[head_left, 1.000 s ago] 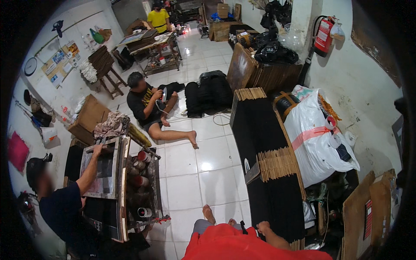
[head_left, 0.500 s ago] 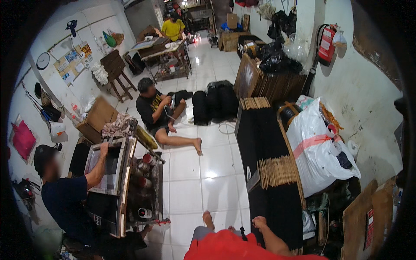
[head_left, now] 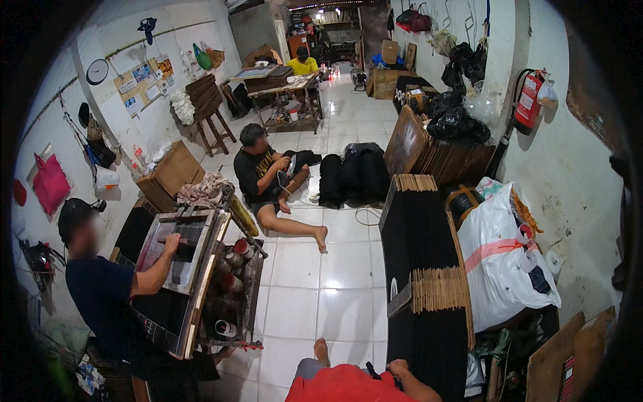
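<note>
My right hand (head_left: 398, 367) is at the bottom centre with curled fingers, beside my red shirt (head_left: 343, 386), a black strap (head_left: 372, 368) and the long stack of black panels with brown edges (head_left: 425, 352). What it holds, if anything, I cannot make out. My left hand is out of view. To the left, a co-worker in dark blue (head_left: 100, 288) grips a tool over a framed screen (head_left: 204, 224) on a workbench. Another co-worker (head_left: 258, 181) sits on the tiles holding an iron (head_left: 291, 165), beside black bundles (head_left: 351, 177).
A white sack (head_left: 502, 261) and cardboard sheets (head_left: 556, 355) lie along the right, below a fire extinguisher (head_left: 528, 100). Cans (head_left: 232, 283) stand on the workbench's shelf. A cord (head_left: 372, 221) lies on the tiled floor (head_left: 295, 264). A person in yellow (head_left: 303, 67) works at the back table.
The view has tilted up, showing more of the back room. My right hand has shifted left toward my body. The dark-blue co-worker's hand has moved down the screen from its upper edge.
</note>
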Demonstrator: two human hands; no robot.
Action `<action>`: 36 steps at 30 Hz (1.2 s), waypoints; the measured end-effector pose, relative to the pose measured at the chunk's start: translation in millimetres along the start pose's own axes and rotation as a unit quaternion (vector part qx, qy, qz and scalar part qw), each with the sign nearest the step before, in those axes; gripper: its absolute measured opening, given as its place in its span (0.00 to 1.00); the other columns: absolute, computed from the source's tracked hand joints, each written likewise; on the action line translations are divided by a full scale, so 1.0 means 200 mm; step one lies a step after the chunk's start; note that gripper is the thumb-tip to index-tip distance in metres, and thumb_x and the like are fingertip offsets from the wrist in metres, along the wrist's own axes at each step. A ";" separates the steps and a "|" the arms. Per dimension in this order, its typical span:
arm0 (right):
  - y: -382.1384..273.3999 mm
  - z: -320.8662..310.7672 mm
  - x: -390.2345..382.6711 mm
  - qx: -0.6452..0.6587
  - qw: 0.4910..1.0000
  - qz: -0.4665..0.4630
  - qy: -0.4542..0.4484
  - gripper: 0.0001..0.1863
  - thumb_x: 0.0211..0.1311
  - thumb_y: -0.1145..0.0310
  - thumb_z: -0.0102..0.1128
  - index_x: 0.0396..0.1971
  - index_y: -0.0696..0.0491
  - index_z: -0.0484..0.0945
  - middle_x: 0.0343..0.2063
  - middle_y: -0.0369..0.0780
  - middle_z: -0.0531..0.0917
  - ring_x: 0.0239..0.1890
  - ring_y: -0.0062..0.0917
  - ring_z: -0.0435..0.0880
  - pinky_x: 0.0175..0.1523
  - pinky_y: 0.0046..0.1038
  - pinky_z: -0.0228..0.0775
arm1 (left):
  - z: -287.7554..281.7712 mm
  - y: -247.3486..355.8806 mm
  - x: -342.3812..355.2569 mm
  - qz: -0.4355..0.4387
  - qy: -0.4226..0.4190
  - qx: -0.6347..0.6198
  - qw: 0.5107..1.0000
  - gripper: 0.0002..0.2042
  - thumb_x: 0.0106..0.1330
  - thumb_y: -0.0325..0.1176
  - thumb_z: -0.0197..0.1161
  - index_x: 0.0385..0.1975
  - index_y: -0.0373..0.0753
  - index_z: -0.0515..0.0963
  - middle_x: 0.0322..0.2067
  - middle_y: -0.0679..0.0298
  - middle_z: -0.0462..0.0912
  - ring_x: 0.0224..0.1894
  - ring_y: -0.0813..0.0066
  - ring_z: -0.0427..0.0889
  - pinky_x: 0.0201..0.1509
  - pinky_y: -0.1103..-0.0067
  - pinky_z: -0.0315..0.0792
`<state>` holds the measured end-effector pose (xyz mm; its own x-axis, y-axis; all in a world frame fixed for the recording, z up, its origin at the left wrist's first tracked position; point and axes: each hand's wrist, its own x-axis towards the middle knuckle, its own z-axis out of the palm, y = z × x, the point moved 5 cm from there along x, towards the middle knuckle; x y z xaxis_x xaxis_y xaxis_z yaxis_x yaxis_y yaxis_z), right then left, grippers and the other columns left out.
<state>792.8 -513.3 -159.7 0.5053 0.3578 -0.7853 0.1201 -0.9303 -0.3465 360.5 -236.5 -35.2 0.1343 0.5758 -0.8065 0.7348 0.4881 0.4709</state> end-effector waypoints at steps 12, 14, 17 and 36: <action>0.05 0.17 0.07 -0.275 0.945 -0.175 -0.031 0.21 0.56 0.52 0.48 0.34 0.53 0.82 0.38 0.45 0.81 0.43 0.37 0.80 0.48 0.37 0.71 | 0.01 -0.40 -0.21 -0.034 -0.023 0.045 0.998 0.17 0.59 0.45 0.56 0.29 0.34 0.80 0.28 0.56 0.82 0.30 0.64 0.81 0.36 0.73 0.72; 0.02 0.15 0.03 -0.221 0.965 -0.133 -0.042 0.21 0.56 0.52 0.48 0.34 0.53 0.82 0.38 0.45 0.81 0.43 0.37 0.80 0.48 0.37 0.70 | 0.02 -0.49 -0.26 -0.035 -0.034 0.054 0.997 0.17 0.59 0.45 0.56 0.29 0.34 0.80 0.28 0.56 0.82 0.31 0.64 0.81 0.36 0.73 0.72; -0.07 0.12 -0.03 -0.200 0.973 -0.110 -0.021 0.21 0.56 0.52 0.49 0.34 0.53 0.82 0.39 0.46 0.81 0.44 0.37 0.80 0.48 0.36 0.70 | 0.00 -0.62 -0.32 -0.026 -0.054 0.076 0.995 0.17 0.59 0.45 0.56 0.29 0.34 0.80 0.28 0.56 0.82 0.31 0.63 0.81 0.37 0.73 0.72; -0.95 0.38 -0.24 0.225 0.973 0.013 0.044 0.12 0.50 0.73 0.60 0.37 0.57 0.77 0.28 0.41 0.81 0.27 0.25 0.82 0.27 0.26 0.74 | -0.88 -0.61 0.42 -0.112 0.051 -0.190 0.974 0.09 0.55 0.35 0.63 0.30 0.36 0.76 0.27 0.62 0.81 0.29 0.70 0.79 0.32 0.73 0.68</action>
<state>679.5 -347.5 -94.8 0.5769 0.3083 -0.7564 -0.2698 -0.8021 -0.5327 165.2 -132.0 -97.9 -0.0814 0.4791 -0.8740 0.4364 0.8055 0.4009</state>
